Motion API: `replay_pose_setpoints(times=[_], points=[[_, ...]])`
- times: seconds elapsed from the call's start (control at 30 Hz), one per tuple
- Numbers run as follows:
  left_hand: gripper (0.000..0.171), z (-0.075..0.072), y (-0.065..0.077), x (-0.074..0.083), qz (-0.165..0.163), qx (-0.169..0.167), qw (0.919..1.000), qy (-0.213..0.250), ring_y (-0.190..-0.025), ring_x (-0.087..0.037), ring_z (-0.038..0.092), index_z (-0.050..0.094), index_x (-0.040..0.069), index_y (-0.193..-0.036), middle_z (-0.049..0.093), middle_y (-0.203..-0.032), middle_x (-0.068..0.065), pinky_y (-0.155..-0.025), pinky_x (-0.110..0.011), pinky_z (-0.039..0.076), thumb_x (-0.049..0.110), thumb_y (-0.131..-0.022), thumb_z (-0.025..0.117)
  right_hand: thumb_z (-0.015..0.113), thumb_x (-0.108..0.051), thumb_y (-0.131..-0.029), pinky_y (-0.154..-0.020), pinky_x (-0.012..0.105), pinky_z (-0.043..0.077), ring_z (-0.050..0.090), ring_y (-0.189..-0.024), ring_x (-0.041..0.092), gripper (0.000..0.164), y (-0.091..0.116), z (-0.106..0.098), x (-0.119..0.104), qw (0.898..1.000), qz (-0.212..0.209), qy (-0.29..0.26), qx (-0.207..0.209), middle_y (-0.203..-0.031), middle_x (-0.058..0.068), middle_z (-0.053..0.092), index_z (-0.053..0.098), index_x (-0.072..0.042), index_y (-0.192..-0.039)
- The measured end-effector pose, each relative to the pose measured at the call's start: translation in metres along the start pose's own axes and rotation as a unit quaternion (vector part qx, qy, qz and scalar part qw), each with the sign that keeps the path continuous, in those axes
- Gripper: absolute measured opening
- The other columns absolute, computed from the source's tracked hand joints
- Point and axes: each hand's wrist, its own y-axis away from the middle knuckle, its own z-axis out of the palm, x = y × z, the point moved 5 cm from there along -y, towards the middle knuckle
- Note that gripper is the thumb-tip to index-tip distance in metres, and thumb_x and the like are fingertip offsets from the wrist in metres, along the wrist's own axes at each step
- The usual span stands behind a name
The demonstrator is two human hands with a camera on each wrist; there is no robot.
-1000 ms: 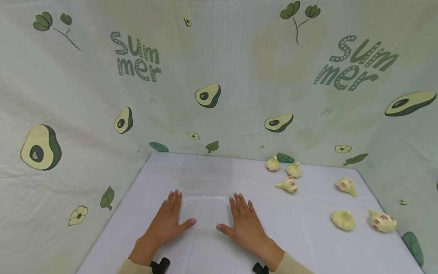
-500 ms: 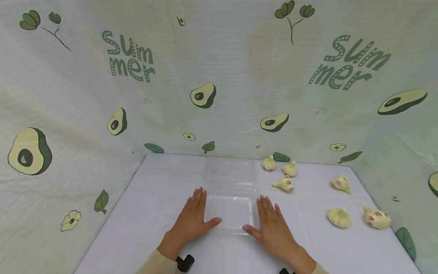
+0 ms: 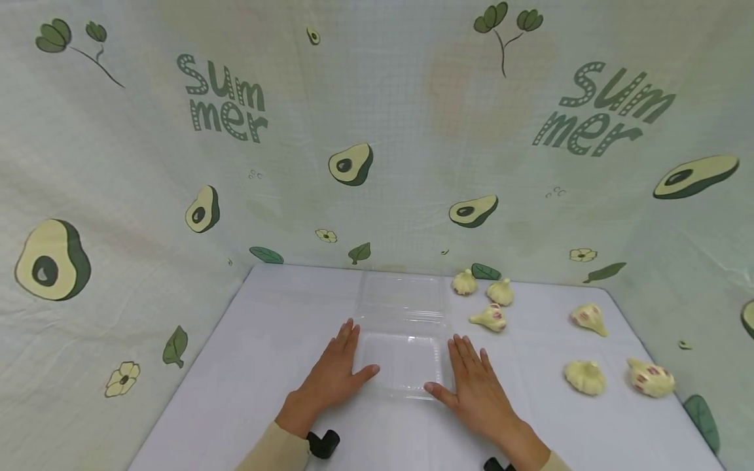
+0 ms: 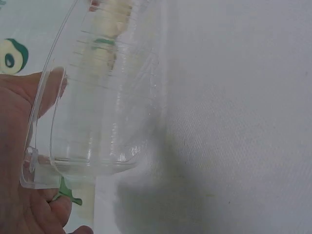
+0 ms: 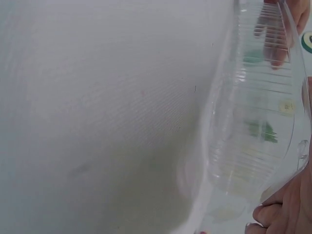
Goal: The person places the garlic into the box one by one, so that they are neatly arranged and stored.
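So there's a clear plastic container (image 3: 402, 365) on the white table (image 3: 277, 327), a bit right of centre in the lower half of the head view, with its see-through lid (image 3: 402, 293) spread out right above it in the frame. The left hand (image 3: 336, 374) lies along the container's left side, the right hand (image 3: 478, 392) along its right side. Both are pretty wide: fingers straight and pointing up the frame, thumbs stuck out inward by the container's near corners. Neither one is curled around anything. The wrist views show each hand right up at the clear rim, part of it seen through the plastic, though it's hard to tell exactly where skin meets wall.

Garlic-wise, three bulbs (image 3: 500, 292) are bunched near the table's back edge, just right of the lid. Another bulb (image 3: 589, 318) is farther right, and two more (image 3: 586, 377) are near each other at the lower right, well apart from the right hand. Behind it all hangs a pale cloth (image 3: 406, 98) printed with avocados, leaves and "summer". Beige sleeves (image 3: 277, 449) and black wrist gadgets (image 3: 324, 444) peek in at the bottom.
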Motion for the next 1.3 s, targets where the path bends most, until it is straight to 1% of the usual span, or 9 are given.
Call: replay_pose_setpoints(times=[0.3, 0.43, 0.5, 0.63, 0.8, 0.93, 1.03, 1.13, 1.3], points=[[0.082, -0.004, 0.001, -0.013, -0.019, -0.009, 0.9971, 0.073, -0.159, -0.038, 0.027, 0.030, 0.011, -0.168, 0.013, -0.177, -0.015, -0.125, -0.060, 0.033, 0.050, -0.104, 0.063, 0.064, -0.067, -0.096, -0.126, 0.068, 0.021, 0.029, -0.157, 0.044, 0.101, 0.001, 0.001, 0.001, 1.000, -0.005, 0.007, 0.005, -0.166, 0.026, 0.036, 0.038, 0.007, -0.159], [0.073, -0.008, 0.000, -0.021, -0.039, -0.017, 0.9923, 0.117, -0.159, -0.041, 0.027, 0.036, 0.019, -0.166, 0.018, -0.176, -0.015, -0.124, -0.064, 0.031, 0.047, -0.105, 0.064, 0.065, -0.066, -0.096, -0.126, 0.067, 0.021, 0.030, -0.157, 0.043, 0.101, 0.001, 0.000, 0.000, 1.000, -0.006, 0.006, 0.007, -0.166, 0.026, 0.037, 0.038, 0.007, -0.159], [0.067, -0.011, -0.001, -0.024, -0.052, -0.019, 0.9871, 0.150, -0.156, -0.043, 0.032, 0.041, 0.023, -0.164, 0.022, -0.175, -0.015, -0.124, -0.066, 0.031, 0.044, -0.105, 0.064, 0.066, -0.066, -0.095, -0.126, 0.068, 0.021, 0.030, -0.157, 0.043, 0.100, 0.002, 0.000, 0.000, 1.000, -0.006, 0.005, 0.009, -0.166, 0.026, 0.037, 0.039, 0.007, -0.159], [0.056, -0.013, -0.004, -0.032, -0.068, -0.022, 0.9718, 0.225, -0.149, -0.042, 0.044, 0.049, 0.030, -0.159, 0.034, -0.170, -0.012, -0.119, -0.064, 0.039, 0.035, -0.106, 0.065, 0.066, -0.066, -0.095, -0.126, 0.068, 0.021, 0.030, -0.157, 0.043, 0.101, 0.002, 0.000, 0.001, 1.000, -0.006, 0.003, 0.010, -0.166, 0.026, 0.037, 0.039, 0.007, -0.159], [0.054, -0.014, -0.007, -0.043, -0.079, -0.035, 0.9524, 0.292, -0.135, -0.027, 0.056, 0.055, 0.035, -0.155, 0.049, -0.159, -0.005, -0.110, -0.050, 0.050, 0.027, -0.103, 0.069, 0.065, -0.067, -0.096, -0.126, 0.068, 0.021, 0.030, -0.157, 0.043, 0.101, 0.002, 0.002, 0.002, 1.000, -0.007, 0.007, 0.012, -0.166, 0.026, 0.037, 0.038, 0.007, -0.159], [0.057, -0.012, -0.010, -0.046, -0.076, -0.048, 0.9290, 0.359, -0.112, -0.021, 0.064, 0.056, 0.023, -0.155, 0.052, -0.151, -0.015, -0.095, -0.034, 0.057, 0.017, -0.100, 0.071, 0.066, -0.066, -0.095, -0.126, 0.068, 0.021, 0.031, -0.156, 0.044, 0.101, 0.002, 0.002, 0.002, 1.000, -0.008, 0.007, 0.014, -0.165, 0.026, 0.038, 0.039, 0.007, -0.159], [0.059, -0.011, -0.014, -0.045, -0.067, -0.059, 0.9107, 0.403, -0.096, -0.021, 0.066, 0.054, 0.011, -0.156, 0.052, -0.143, -0.022, -0.084, -0.029, 0.061, 0.008, -0.099, 0.070, 0.066, -0.066, -0.095, -0.124, 0.070, 0.023, 0.033, -0.155, 0.045, 0.100, 0.002, 0.001, 0.002, 1.000, -0.012, 0.008, 0.020, -0.164, 0.027, 0.039, 0.040, 0.008, -0.158], [0.058, -0.011, -0.017, -0.045, -0.066, -0.067, 0.8988, 0.428, -0.087, -0.020, 0.065, 0.052, 0.006, -0.156, 0.054, -0.130, -0.021, -0.079, -0.029, 0.062, 0.005, -0.100, 0.067, 0.066, -0.065, -0.096, -0.124, 0.070, 0.023, 0.033, -0.155, 0.045, 0.099, 0.002, 0.001, 0.001, 1.000, -0.013, 0.010, 0.022, -0.164, 0.027, 0.040, 0.040, 0.008, -0.157], [0.054, -0.013, -0.020, -0.046, -0.079, -0.077, 0.8864, 0.450, -0.080, -0.016, 0.063, 0.052, 0.005, -0.155, 0.055, -0.115, -0.013, -0.074, -0.031, 0.064, 0.003, -0.103, 0.065, 0.066, -0.065, -0.096, -0.124, 0.070, 0.021, 0.031, -0.156, 0.044, 0.099, 0.002, 0.001, 0.001, 1.000, -0.010, 0.008, 0.015, -0.165, 0.026, 0.038, 0.038, 0.008, -0.159]])
